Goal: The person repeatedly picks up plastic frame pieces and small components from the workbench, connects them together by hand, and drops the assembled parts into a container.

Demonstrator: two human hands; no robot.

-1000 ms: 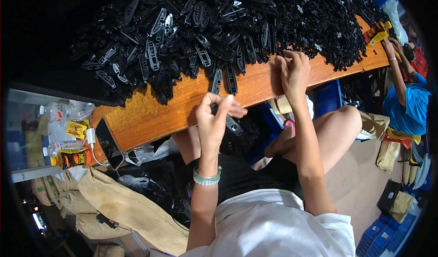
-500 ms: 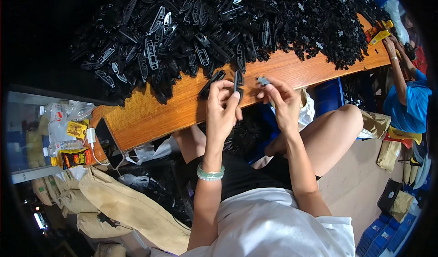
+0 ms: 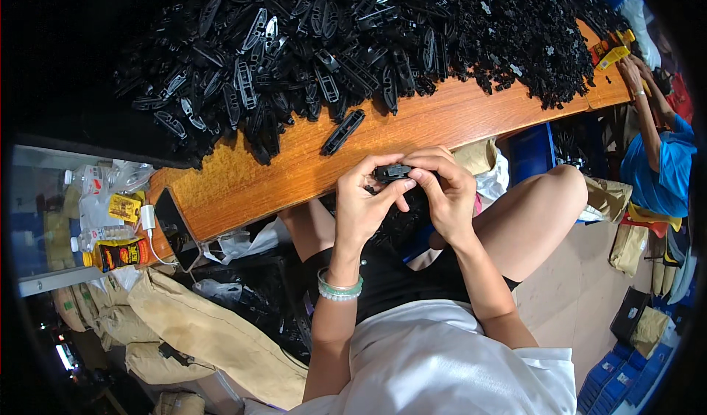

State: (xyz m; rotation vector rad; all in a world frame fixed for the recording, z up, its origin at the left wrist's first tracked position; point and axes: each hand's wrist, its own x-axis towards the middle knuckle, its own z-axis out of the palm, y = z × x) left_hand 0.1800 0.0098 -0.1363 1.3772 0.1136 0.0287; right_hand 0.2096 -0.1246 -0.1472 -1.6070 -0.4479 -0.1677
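My left hand (image 3: pixel 361 201) is closed around a long black plastic part (image 3: pixel 384 173), held just off the table's near edge. My right hand (image 3: pixel 453 198) meets it from the other side, thumb and fingers pinched at the part's right end. A small grey plastic piece (image 3: pixel 400 170) shows against the part beside my right thumb; my fingertips partly cover it, so how it sits there cannot be made out. Ahead of my left hand, one similar long black part (image 3: pixel 343 132) lies alone on the wooden table (image 3: pixel 258 187).
A heap of long black parts (image 3: pixel 294 54) covers the table's far side, with a heap of small black pieces (image 3: pixel 515 47) to its right. Bottles (image 3: pixel 121 254) and a phone (image 3: pixel 174 227) are at left. Another person (image 3: pixel 655 161) works at far right, near a yellow pack (image 3: pixel 613 58).
My right hand has come left and down with the small grey piece, up against the long part. My left hand has lowered slightly and turned the part from upright to lying sideways.
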